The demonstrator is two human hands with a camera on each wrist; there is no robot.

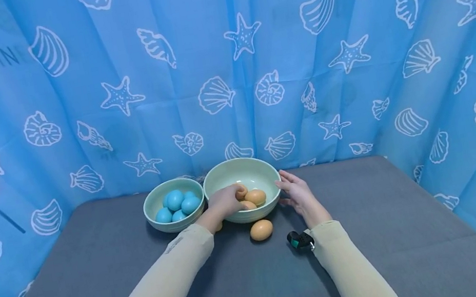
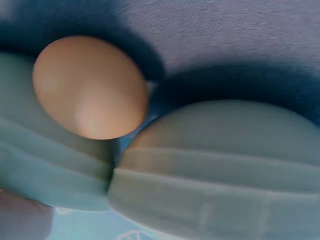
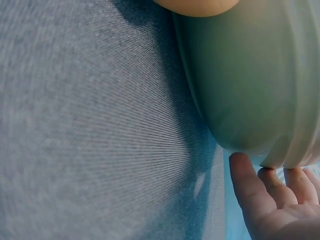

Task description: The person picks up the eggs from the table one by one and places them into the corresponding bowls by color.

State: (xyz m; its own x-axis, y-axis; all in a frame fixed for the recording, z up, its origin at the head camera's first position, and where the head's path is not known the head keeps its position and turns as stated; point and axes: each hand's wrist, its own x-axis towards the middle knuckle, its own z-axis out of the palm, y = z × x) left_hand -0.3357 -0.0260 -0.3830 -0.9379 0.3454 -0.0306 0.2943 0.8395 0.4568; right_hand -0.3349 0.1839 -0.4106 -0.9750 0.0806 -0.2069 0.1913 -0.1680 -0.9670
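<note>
My left hand [image 1: 225,202] reaches over the near rim of the larger pale green bowl [image 1: 223,171], its fingers round a brown egg [image 1: 241,191] inside. More brown eggs [image 1: 255,197] lie in that bowl. With its fingertips, my right hand [image 1: 300,194] touches the bowl's right side; the right wrist view shows these fingers [image 3: 250,187] against the outer wall. One brown egg [image 1: 261,230] rests on the table before the bowl. Another brown egg [image 2: 90,87] lies by the two bowls, mostly hidden by my left wrist in the head view.
To the left, a smaller pale green bowl [image 1: 152,217] with several blue eggs [image 1: 175,200] stands against the larger one. A grey cloth [image 1: 260,290] covers the table. Behind hangs a blue curtain [image 1: 221,42] with shell prints. A black device [image 1: 299,239] is at my right wrist.
</note>
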